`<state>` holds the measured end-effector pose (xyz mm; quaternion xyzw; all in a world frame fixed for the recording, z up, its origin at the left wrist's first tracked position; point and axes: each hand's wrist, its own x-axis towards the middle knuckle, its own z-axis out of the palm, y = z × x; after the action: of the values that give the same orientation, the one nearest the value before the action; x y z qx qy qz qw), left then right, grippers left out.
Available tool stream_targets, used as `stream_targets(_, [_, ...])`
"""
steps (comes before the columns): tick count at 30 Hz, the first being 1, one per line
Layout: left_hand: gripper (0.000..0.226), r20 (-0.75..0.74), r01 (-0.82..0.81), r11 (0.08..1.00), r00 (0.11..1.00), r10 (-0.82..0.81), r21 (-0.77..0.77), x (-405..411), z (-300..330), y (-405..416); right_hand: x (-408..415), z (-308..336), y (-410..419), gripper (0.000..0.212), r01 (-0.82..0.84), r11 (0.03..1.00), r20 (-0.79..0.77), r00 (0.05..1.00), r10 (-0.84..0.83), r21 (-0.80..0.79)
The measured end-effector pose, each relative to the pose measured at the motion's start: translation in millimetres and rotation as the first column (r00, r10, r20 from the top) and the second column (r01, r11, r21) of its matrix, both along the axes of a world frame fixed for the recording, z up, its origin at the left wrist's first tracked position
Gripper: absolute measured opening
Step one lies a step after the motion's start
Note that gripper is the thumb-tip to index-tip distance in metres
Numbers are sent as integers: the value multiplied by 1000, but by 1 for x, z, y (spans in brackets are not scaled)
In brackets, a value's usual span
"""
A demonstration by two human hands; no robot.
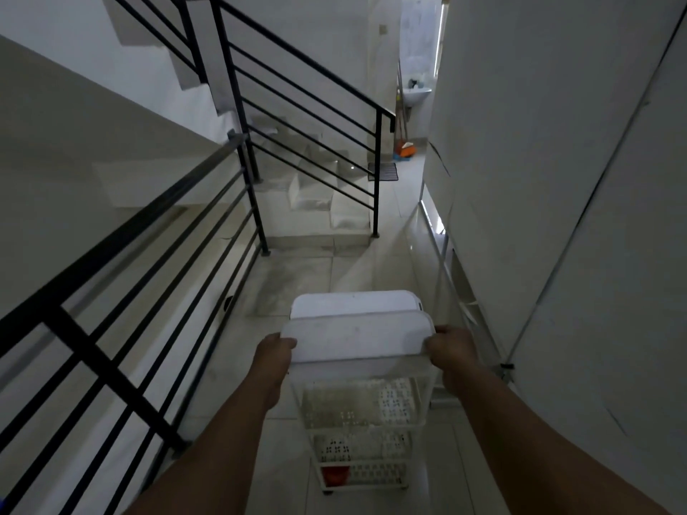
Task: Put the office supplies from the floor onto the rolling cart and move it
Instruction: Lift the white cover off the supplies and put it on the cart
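1. The corridor floor [334,269] runs ahead of both grips, hemmed by the black stair railing [156,232] out beyond the left grip and the white wall [557,180] close beyond the right one. Judged from this, the step in hand is rolling the cart down that lane, and doing it well means steering straight, with even pressure from both sides so the wheels do not veer into the railing posts or the thin white frame [442,262] leaning along the wall.

2. The rolling cart [362,410], white with perforated tiers, stands between the two grips and directly below them. Something red [334,474] sits in its lowest tier; what it is I cannot tell. Its white top panel [357,338] is what the person holds, so pushing low and level should keep the tall, narrow frame from tipping.

3. The left hand [273,353] grasps the top's left edge, fingers curled under it.

4. The right hand [448,347] clasps the right edge the same way, knuckles up, closed around the rim.

5. Far ahead of both grips lie a dark doormat [383,171] and an orange dustpan [405,149], worth slowing for.
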<state>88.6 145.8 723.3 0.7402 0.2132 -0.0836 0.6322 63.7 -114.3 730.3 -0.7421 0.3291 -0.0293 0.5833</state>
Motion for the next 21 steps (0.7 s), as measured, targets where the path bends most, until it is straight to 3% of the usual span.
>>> stream_targets(12, [43,17,45,997,999,-46,59,23,-24,-4,28,-27,2,40,-10,999,-63,998,7,-43])
stream_targets(15, [57,17,37,993,999,-39,115,21,-30,-6,25,-34,6,36,-8,998,-87,996,2,-65])
stream_targets(18, [56,28,44,979,998,-50,197,23,-33,-11,25,-36,8,37,8,995,-79,997,-16,-96])
stream_targets(21, [70,-35,54,948,998,-46,313,27,-33,-14,25,-34,9,40,51,996,-59,997,-55,-74])
